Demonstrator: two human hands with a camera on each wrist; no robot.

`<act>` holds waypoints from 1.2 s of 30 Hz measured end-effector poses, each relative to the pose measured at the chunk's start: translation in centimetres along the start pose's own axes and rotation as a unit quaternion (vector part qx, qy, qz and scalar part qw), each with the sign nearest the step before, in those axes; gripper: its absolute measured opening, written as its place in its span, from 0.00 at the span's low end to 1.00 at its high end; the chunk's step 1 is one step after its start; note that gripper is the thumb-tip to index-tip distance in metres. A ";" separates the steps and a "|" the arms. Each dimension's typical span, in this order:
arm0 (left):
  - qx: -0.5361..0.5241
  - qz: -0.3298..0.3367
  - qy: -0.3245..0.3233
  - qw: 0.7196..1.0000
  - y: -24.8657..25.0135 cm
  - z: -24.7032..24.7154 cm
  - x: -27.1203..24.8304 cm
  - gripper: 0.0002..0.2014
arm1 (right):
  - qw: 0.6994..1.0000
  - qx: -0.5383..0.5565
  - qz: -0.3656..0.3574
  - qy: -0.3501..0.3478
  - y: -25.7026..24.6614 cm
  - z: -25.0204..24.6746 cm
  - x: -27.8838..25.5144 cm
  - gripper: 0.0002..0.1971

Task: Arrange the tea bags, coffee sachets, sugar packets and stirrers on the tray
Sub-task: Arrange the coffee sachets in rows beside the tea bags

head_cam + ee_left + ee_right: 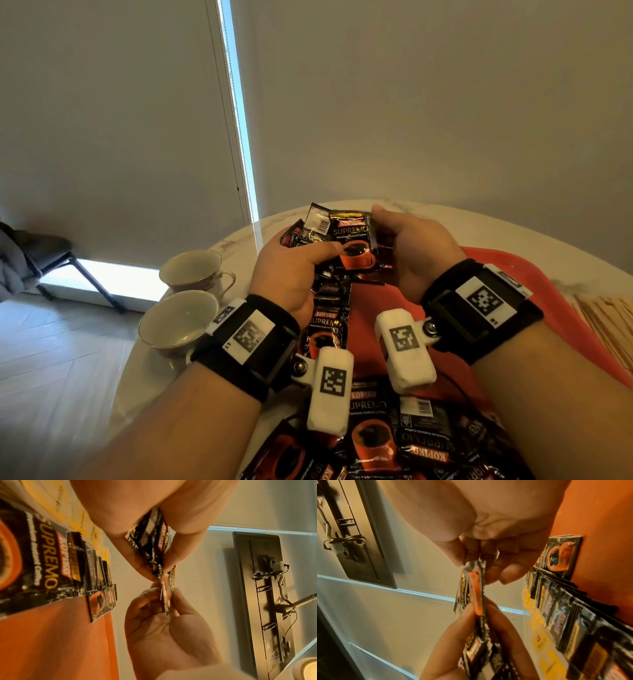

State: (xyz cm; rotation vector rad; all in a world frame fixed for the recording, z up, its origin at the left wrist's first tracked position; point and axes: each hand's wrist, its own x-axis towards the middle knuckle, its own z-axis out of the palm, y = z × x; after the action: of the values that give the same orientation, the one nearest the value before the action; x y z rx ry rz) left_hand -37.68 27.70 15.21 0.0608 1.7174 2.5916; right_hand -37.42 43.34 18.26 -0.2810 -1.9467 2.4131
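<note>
The left hand (291,270) clamps a fanned stack of sachets (320,229), thumb pressed across the front one; the right hand (416,246) pinches the right edge of the top sachet (352,240), so both hands meet on the same bundle, raised above the tray (548,291); beneath the wrists a row of sachets (325,329) lies on the red tray, and more sachets (411,438) are heaped nearer the body; left of the left hand two cups (185,322) stand on the table (479,226); yellow packets (544,642) lie beyond the row, seen from the right wrist.
</note>
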 end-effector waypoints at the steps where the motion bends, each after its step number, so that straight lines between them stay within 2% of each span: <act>1: -0.004 -0.002 0.004 1.000 0.0 -0.1 0.1 0.19 | 1.000 -0.011 -0.006 -0.009 0.0 -0.1 -0.1 0.16; 4: -0.017 -0.006 0.017 1.000 -0.1 -0.5 0.3 0.18 | 0.994 -0.076 -0.031 -0.066 -0.2 -0.4 -0.4 0.06; 6: -0.022 -0.006 0.023 0.999 -0.2 -0.5 0.3 0.17 | 0.991 -0.101 -0.045 -0.070 -0.3 -0.7 -0.5 0.05; 11: -0.039 -0.003 0.054 0.998 -0.4 -0.5 0.8 0.13 | 0.993 -0.097 -0.066 0.030 0.0 -2.2 0.6 0.08; 14: -0.033 -0.007 0.062 0.998 -0.5 -1.0 1.0 0.12 | 0.990 -0.086 -0.026 0.107 1.0 -4.3 2.0 0.08; 17: -0.026 -0.007 0.064 0.998 -0.3 -1.0 0.9 0.11 | 0.984 -0.107 0.066 0.128 2.0 -5.7 2.7 0.04; 19: -0.027 -0.015 0.066 0.997 -0.1 -0.7 0.8 0.11 | 0.975 -0.146 0.100 0.135 2.4 -6.1 3.0 0.05; 26: -0.036 -0.028 0.066 0.997 -0.2 -0.3 0.5 0.12 | 0.961 -0.227 0.114 0.106 2.3 -5.3 3.1 0.02; 36: -0.041 -0.031 0.064 0.997 0.0 -0.2 0.4 0.12 | 0.951 -0.267 0.111 0.110 2.2 -4.5 3.9 0.05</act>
State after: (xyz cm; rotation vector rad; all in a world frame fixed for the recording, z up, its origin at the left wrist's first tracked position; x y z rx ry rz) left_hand -38.12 27.52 15.08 -0.1607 1.6197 2.6690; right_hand -40.38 47.72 14.75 -0.7822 -2.5257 1.7972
